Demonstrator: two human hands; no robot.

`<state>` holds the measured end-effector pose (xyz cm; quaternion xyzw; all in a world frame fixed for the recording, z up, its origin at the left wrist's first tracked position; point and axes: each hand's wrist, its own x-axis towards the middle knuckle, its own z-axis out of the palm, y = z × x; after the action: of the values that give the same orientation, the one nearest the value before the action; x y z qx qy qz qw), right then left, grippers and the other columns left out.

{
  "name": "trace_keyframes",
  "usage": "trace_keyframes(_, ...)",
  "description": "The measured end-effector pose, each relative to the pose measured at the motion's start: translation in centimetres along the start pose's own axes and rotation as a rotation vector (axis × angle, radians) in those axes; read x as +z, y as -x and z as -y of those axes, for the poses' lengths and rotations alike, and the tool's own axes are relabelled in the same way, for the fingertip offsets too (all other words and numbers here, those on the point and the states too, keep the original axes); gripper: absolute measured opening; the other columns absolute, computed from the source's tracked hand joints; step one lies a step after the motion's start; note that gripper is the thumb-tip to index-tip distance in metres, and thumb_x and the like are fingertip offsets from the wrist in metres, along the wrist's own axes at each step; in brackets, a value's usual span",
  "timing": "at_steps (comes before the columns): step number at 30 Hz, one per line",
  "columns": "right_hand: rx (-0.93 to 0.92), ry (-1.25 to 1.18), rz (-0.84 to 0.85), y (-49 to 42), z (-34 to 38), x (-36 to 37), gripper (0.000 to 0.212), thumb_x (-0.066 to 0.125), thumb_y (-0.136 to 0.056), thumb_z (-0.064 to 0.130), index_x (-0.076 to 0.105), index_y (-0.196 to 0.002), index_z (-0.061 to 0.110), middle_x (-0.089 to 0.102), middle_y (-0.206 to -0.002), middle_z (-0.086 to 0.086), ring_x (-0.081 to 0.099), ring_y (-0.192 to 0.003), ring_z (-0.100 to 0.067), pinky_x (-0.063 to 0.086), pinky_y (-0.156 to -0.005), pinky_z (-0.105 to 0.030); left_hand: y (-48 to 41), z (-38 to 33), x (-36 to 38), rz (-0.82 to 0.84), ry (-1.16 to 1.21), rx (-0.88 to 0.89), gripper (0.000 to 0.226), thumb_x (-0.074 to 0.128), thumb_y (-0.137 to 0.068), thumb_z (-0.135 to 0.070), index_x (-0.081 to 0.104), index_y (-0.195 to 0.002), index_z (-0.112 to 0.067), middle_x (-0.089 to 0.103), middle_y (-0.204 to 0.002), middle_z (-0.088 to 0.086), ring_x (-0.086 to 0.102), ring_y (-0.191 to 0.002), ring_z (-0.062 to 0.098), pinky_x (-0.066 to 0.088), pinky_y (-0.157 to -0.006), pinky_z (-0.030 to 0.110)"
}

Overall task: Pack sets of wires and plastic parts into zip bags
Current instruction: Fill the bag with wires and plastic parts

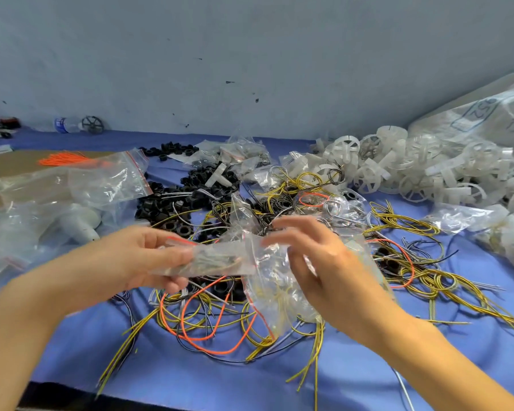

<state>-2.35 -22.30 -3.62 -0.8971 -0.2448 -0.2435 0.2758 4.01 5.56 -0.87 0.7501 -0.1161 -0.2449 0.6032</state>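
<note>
Blue cloth covers the surface, which runs back to a scuffed blue-grey wall. Loose yellow-and-black wires and orange wire loops sprawl across the middle, with a heap of black plastic rings behind them and a mound of white plastic wheels at the right rear. A stack of clear zip bags lies at the left, and a water bottle sits far back by the wall. Above the wires, the left hand grips a small zip bag stuffed with wires, thumb on top and fingers curled beneath. Just beside it, the right hand has its fingers spread and bent against a larger clear zip bag with a red seal line, which hangs down toward the wires; motion blur hides whether this hand actually grasps the bag or only touches it.
</note>
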Motion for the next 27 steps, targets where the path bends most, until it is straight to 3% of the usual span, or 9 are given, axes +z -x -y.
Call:
trace_keyframes(2, -0.098, 0.188, 0.11, 0.0, -0.1, 0.4, 0.055, 0.055, -0.082, -0.006, 0.063, -0.116, 0.037, 0.046, -0.143, 0.003, 0.047, -0.126, -0.019, 0.04, -0.103, -0.036, 0.0, 0.8, -0.4, 0.05, -0.02, -0.076, 0.058, 0.09, -0.058, -0.047, 0.076, -0.105, -0.016, 0.072, -0.084, 0.013, 0.066, -0.071, 0.02, 0.057, -0.064, 0.024)
trace_keyframes(5, -0.208, 0.369, 0.251, -0.4, 0.1, 0.7, 0.055, 0.067, -0.072, 0.0, 0.067, -0.109, 0.04, 0.045, -0.148, -0.002, 0.042, -0.134, -0.024, 0.038, -0.108, -0.043, -0.1, 1.4, 0.0, 0.072, -0.071, -0.123, 0.039, 0.083, -0.075, -0.039, 0.076, -0.104, -0.015, 0.072, -0.088, 0.018, 0.067, -0.077, 0.025, 0.058, -0.069, 0.026)
trace_keyframes(9, -0.266, 0.48, 0.327, -0.4, 0.5, 0.7, 0.062, 0.038, -0.075, 0.009, 0.064, -0.119, 0.043, 0.033, -0.157, -0.008, 0.037, -0.142, -0.031, 0.034, -0.113, -0.051, -0.2, 1.3, -0.1, -0.023, -0.035, -0.126, 0.035, 0.075, -0.07, -0.031, 0.078, -0.098, -0.01, 0.073, -0.09, 0.021, 0.07, -0.074, 0.024, 0.058, -0.065, 0.023)
trace_keyframes(11, -0.301, 0.517, 0.342, -0.1, 0.8, 0.9, 0.05, 0.046, -0.078, 0.011, 0.066, -0.112, 0.042, 0.03, -0.159, -0.007, 0.034, -0.144, -0.032, 0.032, -0.114, -0.052, -0.3, 1.1, 0.1, -0.051, 0.009, -0.131, 0.037, 0.075, -0.068, -0.03, 0.077, -0.096, -0.007, 0.073, -0.091, 0.022, 0.07, -0.072, 0.021, 0.058, -0.062, 0.022)
trace_keyframes(13, -0.312, 0.526, 0.334, -0.1, 1.1, 1.1, 0.031, 0.059, -0.075, 0.01, 0.066, -0.094, 0.034, 0.033, -0.157, -0.008, 0.033, -0.144, -0.033, 0.032, -0.114, -0.052, -0.5, 1.0, 0.8, -0.054, 0.065, -0.147, 0.032, 0.075, -0.069, -0.027, 0.078, -0.093, -0.007, 0.073, -0.092, 0.022, 0.071, -0.07, 0.02, 0.058, -0.059, 0.021)
trace_keyframes(16, -0.227, 0.447, 0.253, -0.2, 1.1, 0.8, 0.026, 0.059, -0.072, 0.002, 0.058, -0.087, 0.024, 0.042, -0.15, -0.01, 0.036, -0.142, -0.033, 0.035, -0.11, -0.051, -0.9, 1.2, 1.8, -0.046, 0.127, -0.162, 0.031, 0.071, -0.073, -0.022, 0.077, -0.097, -0.004, 0.073, -0.089, 0.02, 0.071, -0.068, 0.018, 0.057, -0.057, 0.02)
trace_keyframes(20, -0.084, 0.296, 0.087, -0.4, 1.3, -0.1, 0.021, 0.039, -0.081, 0.01, 0.055, -0.088, 0.022, 0.047, -0.144, -0.007, 0.039, -0.137, -0.029, 0.038, -0.106, -0.042, -1.3, 1.4, 3.5, -0.011, 0.125, -0.131, 0.036, 0.073, -0.073, -0.024, 0.074, -0.102, -0.002, 0.073, -0.096, 0.021, 0.072, -0.074, 0.022, 0.057, -0.061, 0.021)
trace_keyframes(25, -0.028, 0.246, 0.027, -1.0, 2.1, -0.3, 0.02, 0.038, -0.079, 0.016, 0.055, -0.088, 0.022, 0.048, -0.142, -0.002, 0.042, -0.129, -0.025, 0.042, -0.1, -0.041, -2.2, 0.1, 6.8, 0.248, 0.103, -0.056, 0.025, 0.069, -0.09, -0.025, 0.073, -0.104, -0.005, 0.073, -0.098, 0.013, 0.071, -0.089, 0.024, 0.057, -0.077, 0.027)
trace_keyframes(27, -0.029, 0.241, 0.001, -1.3, 2.6, -0.2, 0.021, 0.039, -0.079, 0.019, 0.058, -0.087, 0.021, 0.051, -0.139, -0.003, 0.046, -0.126, -0.027, 0.043, -0.098, -0.039, -2.6, -0.9, 8.2, 0.335, 0.026, 0.007, 0.024, 0.059, -0.097, -0.027, 0.075, -0.091, -0.012, 0.072, -0.088, 0.006, 0.068, -0.085, 0.019, 0.056, -0.078, 0.027)
